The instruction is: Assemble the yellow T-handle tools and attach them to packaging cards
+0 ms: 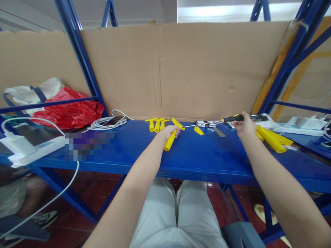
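My left hand (171, 131) is closed around a yellow plastic scraper handle (169, 142), its round end pointing down toward me and its wide head tilted up. In my right hand (245, 126) is a long screwdriver (232, 118) with a black and yellow grip. The thin shaft runs left, and its tip meets the yellow head beside my left fingers; whether it sits in a screw is too small to tell. Several similar yellow handles (157, 125) stand left of my left hand. A loose yellow piece (199, 130) and a flat metal blade (219, 132) lie between my hands.
More yellow handles (274, 139) lie beside my right wrist. On the left are a white power strip (38, 151), a coiled white cable (106, 123) and a red plastic bag (69, 108). A cardboard sheet (193, 69) backs the blue table (201, 160). Another person's leg shows lower left.
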`<action>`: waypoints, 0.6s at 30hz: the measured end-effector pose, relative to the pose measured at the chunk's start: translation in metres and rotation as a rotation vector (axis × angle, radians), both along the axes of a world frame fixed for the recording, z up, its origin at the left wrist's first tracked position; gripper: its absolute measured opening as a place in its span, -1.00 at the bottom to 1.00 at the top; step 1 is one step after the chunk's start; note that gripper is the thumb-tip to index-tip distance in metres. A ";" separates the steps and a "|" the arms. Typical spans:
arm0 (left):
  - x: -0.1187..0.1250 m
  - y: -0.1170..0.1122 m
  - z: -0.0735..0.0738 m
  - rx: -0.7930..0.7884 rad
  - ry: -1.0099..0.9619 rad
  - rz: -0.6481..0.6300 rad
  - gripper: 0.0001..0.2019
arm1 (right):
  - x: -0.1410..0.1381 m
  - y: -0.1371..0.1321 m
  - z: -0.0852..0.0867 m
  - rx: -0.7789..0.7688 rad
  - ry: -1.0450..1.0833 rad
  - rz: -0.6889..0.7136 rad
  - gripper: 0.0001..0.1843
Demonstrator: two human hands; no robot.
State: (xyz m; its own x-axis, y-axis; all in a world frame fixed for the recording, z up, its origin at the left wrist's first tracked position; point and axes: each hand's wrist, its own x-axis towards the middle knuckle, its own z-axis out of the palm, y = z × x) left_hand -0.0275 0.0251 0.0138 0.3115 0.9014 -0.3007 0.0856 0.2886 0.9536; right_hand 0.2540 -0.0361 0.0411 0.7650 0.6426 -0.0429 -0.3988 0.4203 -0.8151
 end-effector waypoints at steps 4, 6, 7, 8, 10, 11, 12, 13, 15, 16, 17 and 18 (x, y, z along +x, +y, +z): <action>0.002 -0.001 0.000 0.059 0.066 0.043 -0.75 | 0.004 0.001 -0.001 0.000 0.005 0.076 -0.77; 0.003 -0.002 0.000 0.081 0.085 0.050 -0.74 | 0.005 0.002 -0.001 0.002 -0.005 0.087 -0.80; 0.003 -0.002 0.000 0.088 0.090 0.052 -0.74 | 0.006 0.002 -0.002 0.000 -0.009 0.090 -0.81; 0.003 -0.001 0.000 0.093 0.092 0.055 -0.73 | 0.006 0.002 -0.002 -0.002 -0.014 0.096 -0.83; 0.003 -0.001 -0.001 0.101 0.092 0.062 -0.74 | 0.008 0.003 -0.003 -0.005 -0.020 0.111 -0.84; 0.003 -0.001 -0.001 0.105 0.092 0.065 -0.74 | 0.009 0.004 -0.004 -0.001 -0.023 0.120 -0.84; 0.003 0.000 -0.001 0.109 0.091 0.068 -0.76 | 0.010 0.005 -0.005 0.005 -0.025 0.131 -0.84; 0.003 0.000 -0.001 0.112 0.090 0.071 -0.77 | 0.012 0.006 -0.006 0.013 -0.026 0.142 -0.84; 0.002 0.000 -0.001 0.114 0.092 0.075 -0.79 | 0.015 0.009 -0.007 0.035 -0.029 0.172 -0.83; 0.002 0.000 -0.002 0.113 0.094 0.078 -0.80 | 0.017 0.010 -0.007 0.047 -0.031 0.192 -0.82; 0.002 0.000 -0.002 0.113 0.094 0.081 -0.80 | 0.018 0.010 -0.007 0.059 -0.034 0.214 -0.81; 0.002 0.000 -0.002 0.112 0.093 0.083 -0.80 | 0.019 0.011 -0.007 0.073 -0.040 0.234 -0.80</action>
State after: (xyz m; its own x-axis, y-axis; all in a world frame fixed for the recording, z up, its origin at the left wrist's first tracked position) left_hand -0.0256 0.0254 0.0123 0.2104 0.9523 -0.2212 0.1553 0.1908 0.9693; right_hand 0.2726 -0.0253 0.0339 0.5949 0.8029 0.0375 -0.4599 0.3783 -0.8033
